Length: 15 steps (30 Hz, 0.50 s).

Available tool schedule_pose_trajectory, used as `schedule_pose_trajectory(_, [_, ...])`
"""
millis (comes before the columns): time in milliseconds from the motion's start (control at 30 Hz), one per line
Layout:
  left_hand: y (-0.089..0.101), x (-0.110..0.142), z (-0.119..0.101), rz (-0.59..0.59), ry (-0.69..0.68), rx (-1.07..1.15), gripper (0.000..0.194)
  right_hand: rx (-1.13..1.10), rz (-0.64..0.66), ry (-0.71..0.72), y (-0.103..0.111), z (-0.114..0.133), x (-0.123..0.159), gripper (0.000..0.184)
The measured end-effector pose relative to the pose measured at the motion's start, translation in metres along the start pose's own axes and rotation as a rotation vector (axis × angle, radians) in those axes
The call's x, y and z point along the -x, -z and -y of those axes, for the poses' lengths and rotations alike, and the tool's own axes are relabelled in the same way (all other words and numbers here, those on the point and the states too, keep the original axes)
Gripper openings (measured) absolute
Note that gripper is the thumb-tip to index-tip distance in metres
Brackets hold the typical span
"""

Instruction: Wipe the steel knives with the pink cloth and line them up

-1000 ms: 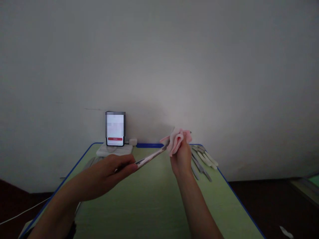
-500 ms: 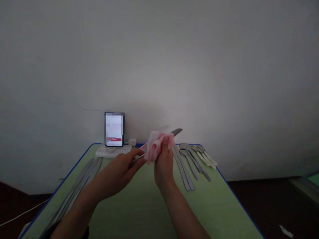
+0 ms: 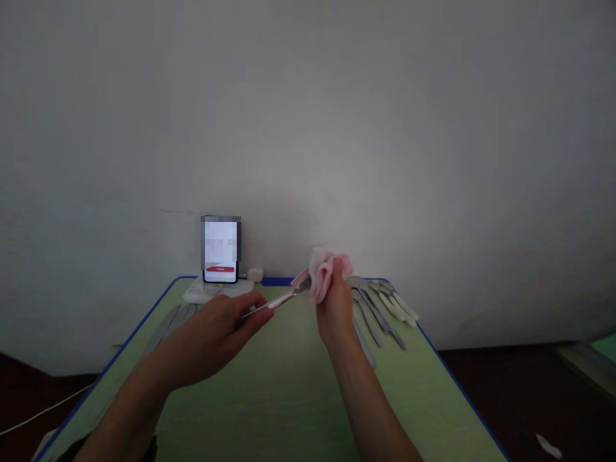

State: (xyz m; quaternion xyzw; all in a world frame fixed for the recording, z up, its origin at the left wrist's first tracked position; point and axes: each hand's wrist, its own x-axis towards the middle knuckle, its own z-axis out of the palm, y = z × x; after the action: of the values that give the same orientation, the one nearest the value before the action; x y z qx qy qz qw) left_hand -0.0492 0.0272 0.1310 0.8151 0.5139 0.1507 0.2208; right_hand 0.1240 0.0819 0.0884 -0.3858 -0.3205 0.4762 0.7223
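Note:
My left hand [image 3: 231, 327] is closed on the handle of a metal table knife [image 3: 282, 299], held slanting up to the right above the table. My right hand [image 3: 335, 301] grips a crumpled pink cloth [image 3: 323, 273], which is wrapped around the far part of the knife's blade. The blade's tip is hidden by the cloth. Beyond my right wrist lie several metal spoons and forks [image 3: 369, 321], partly covered by the hand. Under my left forearm, more flat metal knives [image 3: 166, 324] rest along the table's left side.
A lit phone [image 3: 221, 256] stands on a white base [image 3: 219, 292] at the back left, with a small white block [image 3: 255, 275] beside it. White-handled cutlery [image 3: 398, 307] lies at the back right. The green table [image 3: 260, 410] has a blue edge and meets a pale wall [image 3: 308, 128].
My right hand and the cloth have slid rightward along the knife toward its tip, baring the handle and the start of the blade. My left hand has shifted slightly left.

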Motion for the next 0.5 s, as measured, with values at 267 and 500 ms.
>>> schedule_pose_trajectory(267, [-0.002, 0.005, 0.002, 0.071, -0.040, -0.028, 0.045, -0.245, -0.051, -0.011, 0.003, 0.018, -0.010, 0.030])
schedule_pose_trajectory(500, [-0.007, -0.002, -0.009, 0.057, -0.013, -0.080, 0.046, -0.022, -0.078, -0.034, -0.006, 0.006, 0.003, 0.043])
